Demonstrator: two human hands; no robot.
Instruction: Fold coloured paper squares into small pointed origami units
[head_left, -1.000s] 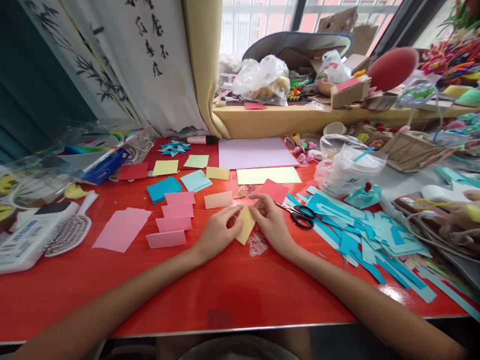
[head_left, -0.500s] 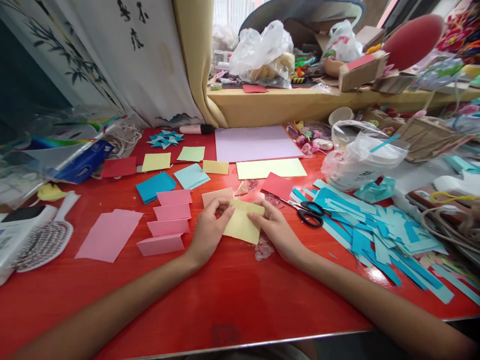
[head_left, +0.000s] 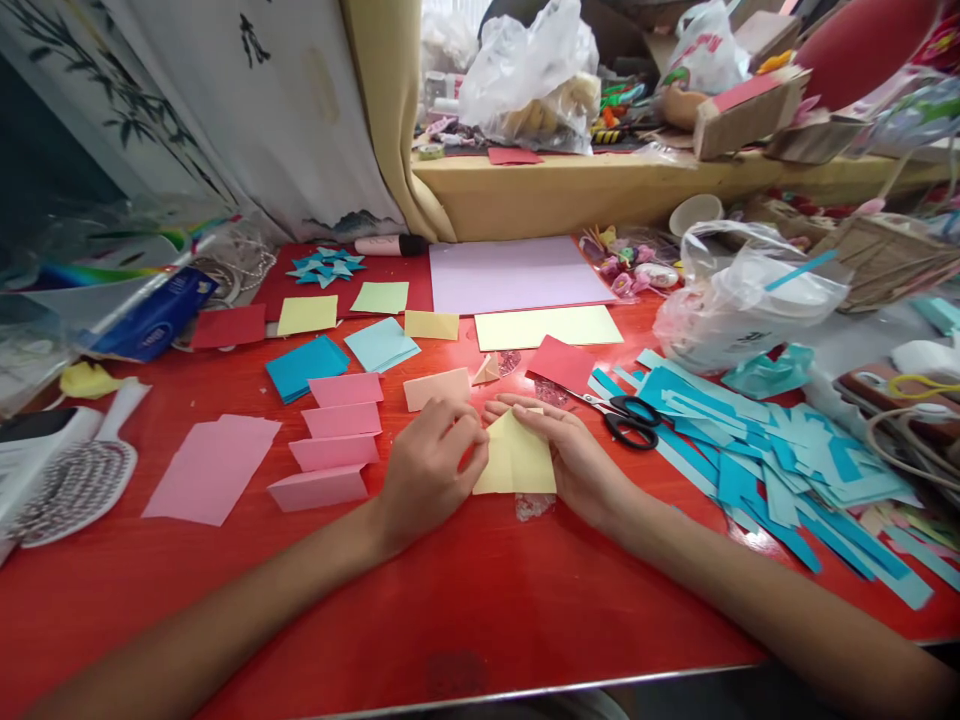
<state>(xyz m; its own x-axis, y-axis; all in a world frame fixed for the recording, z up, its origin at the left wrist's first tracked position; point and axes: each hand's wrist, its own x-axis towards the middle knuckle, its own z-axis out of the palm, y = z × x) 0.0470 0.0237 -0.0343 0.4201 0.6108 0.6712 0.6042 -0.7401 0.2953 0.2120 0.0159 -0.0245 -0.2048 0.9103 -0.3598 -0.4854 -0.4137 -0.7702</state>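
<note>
Both forearms enter over the near edge of the red table (head_left: 450,600) and meet around the middle of its surface.

1. Left hand (head_left: 431,465): fingers curled, thumb and fingertips pinched on the left edge of the yellow paper (head_left: 517,462).
2. Right hand (head_left: 576,455): fingers extended and laid along the upper right edge of the same paper, pressing it down.
3. Yellow paper: lies flat on the table between the two hands. Its top is folded to a point and its lower edge is straight. A small glittery scrap (head_left: 534,505) lies just beside that lower edge.

Left of the left hand, four folded pink pieces (head_left: 334,440) lie in a column, with a larger pink sheet (head_left: 214,468) beyond them toward the left edge. A hairbrush (head_left: 71,490) lies at the left edge.

Just right of the right hand lie black-handled scissors (head_left: 630,420), blades pointing toward the table centre. A heap of blue paper strips (head_left: 750,460) covers the right side of the table.

Beyond the hands lie a peach piece (head_left: 436,388) and a red square (head_left: 561,362). Farther on are a blue stack (head_left: 306,366), a light blue piece (head_left: 382,343) and a pale yellow rectangle (head_left: 547,327).

At the far edge lie a lilac sheet (head_left: 514,273), a blue paper star (head_left: 326,266) and a marker (head_left: 390,245). A clear plastic bag (head_left: 742,300) stands toward the far right corner.
</note>
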